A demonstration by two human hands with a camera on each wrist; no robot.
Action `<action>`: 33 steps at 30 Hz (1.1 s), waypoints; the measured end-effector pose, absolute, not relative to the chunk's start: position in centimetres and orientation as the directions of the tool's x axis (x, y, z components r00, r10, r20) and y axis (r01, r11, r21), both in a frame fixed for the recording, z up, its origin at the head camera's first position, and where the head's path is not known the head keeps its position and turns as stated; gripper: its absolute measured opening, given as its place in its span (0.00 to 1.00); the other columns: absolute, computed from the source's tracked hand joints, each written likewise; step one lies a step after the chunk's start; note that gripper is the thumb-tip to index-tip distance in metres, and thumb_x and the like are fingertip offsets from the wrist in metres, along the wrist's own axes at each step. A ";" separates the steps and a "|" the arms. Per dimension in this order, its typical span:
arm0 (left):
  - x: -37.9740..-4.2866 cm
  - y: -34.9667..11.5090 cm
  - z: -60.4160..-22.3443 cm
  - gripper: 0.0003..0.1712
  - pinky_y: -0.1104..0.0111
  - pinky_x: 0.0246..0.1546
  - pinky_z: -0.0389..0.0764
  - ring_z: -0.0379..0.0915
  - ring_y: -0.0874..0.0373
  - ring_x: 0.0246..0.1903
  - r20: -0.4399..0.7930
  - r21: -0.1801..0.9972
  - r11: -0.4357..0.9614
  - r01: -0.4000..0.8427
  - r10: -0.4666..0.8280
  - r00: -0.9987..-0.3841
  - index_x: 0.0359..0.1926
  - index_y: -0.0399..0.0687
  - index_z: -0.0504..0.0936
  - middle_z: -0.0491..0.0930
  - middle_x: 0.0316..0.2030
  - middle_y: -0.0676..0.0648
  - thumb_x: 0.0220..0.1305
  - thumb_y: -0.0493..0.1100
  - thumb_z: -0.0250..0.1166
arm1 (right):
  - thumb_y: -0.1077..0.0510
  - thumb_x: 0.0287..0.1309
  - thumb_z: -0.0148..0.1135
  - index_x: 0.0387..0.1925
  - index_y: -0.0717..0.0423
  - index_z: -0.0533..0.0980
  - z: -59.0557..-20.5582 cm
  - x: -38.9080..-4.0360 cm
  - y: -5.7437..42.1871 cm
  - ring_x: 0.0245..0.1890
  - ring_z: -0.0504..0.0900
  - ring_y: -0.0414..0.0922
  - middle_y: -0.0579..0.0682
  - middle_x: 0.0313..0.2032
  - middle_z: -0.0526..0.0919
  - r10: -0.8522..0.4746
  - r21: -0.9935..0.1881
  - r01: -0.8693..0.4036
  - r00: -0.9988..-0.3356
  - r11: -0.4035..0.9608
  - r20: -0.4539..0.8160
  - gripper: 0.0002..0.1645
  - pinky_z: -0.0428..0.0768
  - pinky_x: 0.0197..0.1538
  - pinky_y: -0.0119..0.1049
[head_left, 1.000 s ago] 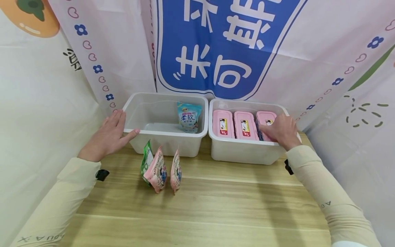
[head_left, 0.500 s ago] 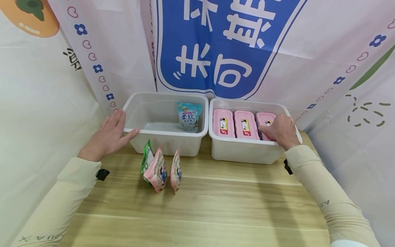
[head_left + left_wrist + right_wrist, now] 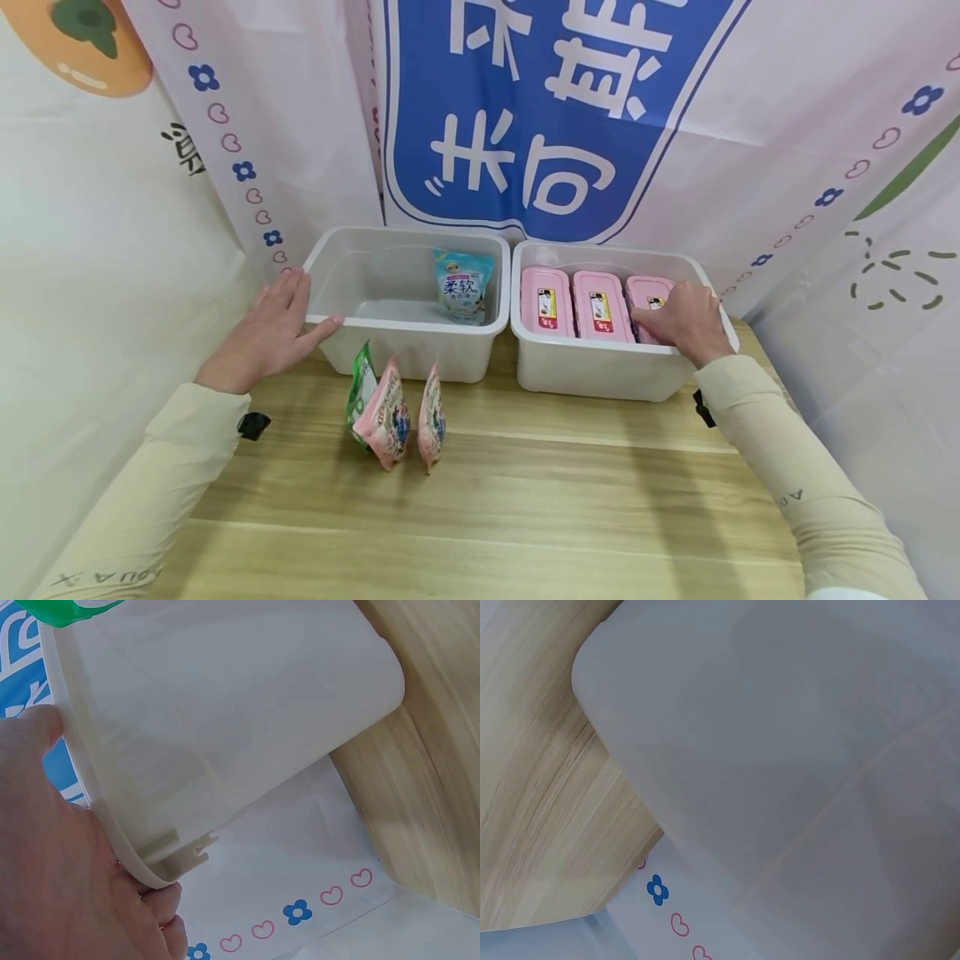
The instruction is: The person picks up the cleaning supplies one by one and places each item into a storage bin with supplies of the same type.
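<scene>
In the head view my left hand [image 3: 266, 337] holds the front left corner of the left light-grey bin [image 3: 397, 343]. The left wrist view shows the thumb over the rim and the fingers curled below it. A blue pouch [image 3: 462, 287] stands inside that bin at its right end. My right hand [image 3: 690, 321] reaches into the right bin [image 3: 592, 371] and grips the rightmost pink-lidded box [image 3: 647, 289]. Its thumb lies at the lid's left side; the other fingertips are hidden. Two more pink-lidded boxes, one left [image 3: 546, 304] and one middle [image 3: 602, 307], stand beside it.
One green packet [image 3: 362, 392] and two pink packets, one [image 3: 387, 417] leaning by the green and one [image 3: 431, 418] apart, stand on the wooden table [image 3: 510, 517] before the left bin. Printed cloth [image 3: 315, 125] hangs close behind and at both sides.
</scene>
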State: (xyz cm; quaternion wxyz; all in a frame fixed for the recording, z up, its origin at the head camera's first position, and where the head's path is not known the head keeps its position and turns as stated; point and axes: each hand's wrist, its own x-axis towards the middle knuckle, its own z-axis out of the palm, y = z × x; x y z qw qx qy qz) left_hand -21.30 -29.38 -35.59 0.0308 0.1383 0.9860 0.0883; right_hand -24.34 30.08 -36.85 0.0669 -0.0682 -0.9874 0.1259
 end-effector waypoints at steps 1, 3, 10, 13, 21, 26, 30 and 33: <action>-21.3 -29.3 -35.6 0.60 0.37 0.83 0.35 0.25 0.28 0.83 -0.036 0.183 0.946 0.267 0.278 -0.960 0.82 0.28 0.31 0.25 0.82 0.28 0.79 0.74 0.39 | 0.33 0.54 0.72 0.24 0.63 0.76 -36.8 -24.3 30.1 0.26 0.76 0.53 0.54 0.19 0.77 0.155 -0.261 0.123 -0.982 0.957 0.108 0.35 0.69 0.24 0.37; -21.3 -29.3 -35.6 0.60 0.37 0.83 0.35 0.26 0.28 0.83 -0.035 0.182 0.947 0.266 0.277 -0.960 0.82 0.28 0.32 0.25 0.82 0.28 0.79 0.74 0.39 | 0.34 0.54 0.72 0.26 0.64 0.77 -36.9 -24.3 30.1 0.26 0.76 0.52 0.55 0.20 0.77 0.159 -0.272 0.128 -0.983 0.954 0.096 0.35 0.69 0.24 0.37; -21.2 -29.3 -35.4 0.60 0.38 0.83 0.35 0.26 0.28 0.83 -0.037 0.183 0.946 0.266 0.277 -0.960 0.81 0.28 0.31 0.25 0.82 0.28 0.79 0.74 0.39 | 0.35 0.54 0.72 0.34 0.67 0.80 -36.7 -24.4 30.1 0.27 0.78 0.53 0.57 0.23 0.80 0.166 -0.293 0.143 -0.985 0.945 0.055 0.36 0.70 0.25 0.37; -21.2 -29.2 -35.4 0.60 0.37 0.83 0.35 0.26 0.28 0.83 -0.038 0.188 0.946 0.266 0.277 -0.960 0.81 0.28 0.31 0.25 0.82 0.28 0.79 0.74 0.39 | 0.33 0.54 0.73 0.35 0.68 0.80 -36.6 -24.3 30.1 0.29 0.78 0.54 0.59 0.27 0.81 0.170 -0.277 0.153 -0.985 0.949 0.039 0.37 0.70 0.25 0.37; -21.1 -29.2 -35.4 0.60 0.37 0.83 0.35 0.26 0.28 0.83 -0.038 0.194 0.944 0.267 0.279 -0.960 0.81 0.28 0.31 0.26 0.82 0.27 0.79 0.74 0.39 | 0.32 0.55 0.73 0.38 0.67 0.80 -35.9 -23.7 29.9 0.31 0.77 0.54 0.61 0.31 0.82 0.158 -0.265 0.160 -0.987 0.951 -0.031 0.38 0.72 0.27 0.38; -21.1 -29.2 -35.4 0.60 0.37 0.83 0.36 0.26 0.28 0.83 -0.030 0.193 0.943 0.272 0.283 -0.959 0.81 0.27 0.32 0.26 0.82 0.26 0.79 0.74 0.39 | 0.36 0.59 0.71 0.38 0.62 0.82 -34.6 -23.1 30.1 0.23 0.75 0.47 0.52 0.23 0.78 0.126 -0.327 0.163 -0.983 0.931 -0.131 0.31 0.69 0.24 0.35; -21.0 -29.2 -35.5 0.60 0.36 0.82 0.36 0.27 0.27 0.82 -0.021 0.196 0.942 0.274 0.283 -0.959 0.81 0.26 0.32 0.26 0.82 0.26 0.79 0.74 0.39 | 0.34 0.62 0.70 0.37 0.62 0.79 -33.1 -22.5 30.4 0.22 0.72 0.46 0.48 0.21 0.69 0.086 -0.329 0.148 -0.977 0.933 -0.195 0.32 0.68 0.25 0.35; -21.1 -29.3 -35.5 0.60 0.36 0.82 0.37 0.27 0.27 0.82 -0.013 0.199 0.940 0.279 0.287 -0.958 0.81 0.27 0.32 0.26 0.82 0.26 0.79 0.74 0.38 | 0.32 0.64 0.67 0.48 0.68 0.77 -31.7 -21.8 30.9 0.31 0.78 0.53 0.59 0.31 0.78 0.018 -0.293 0.078 -0.979 0.953 -0.201 0.40 0.78 0.32 0.43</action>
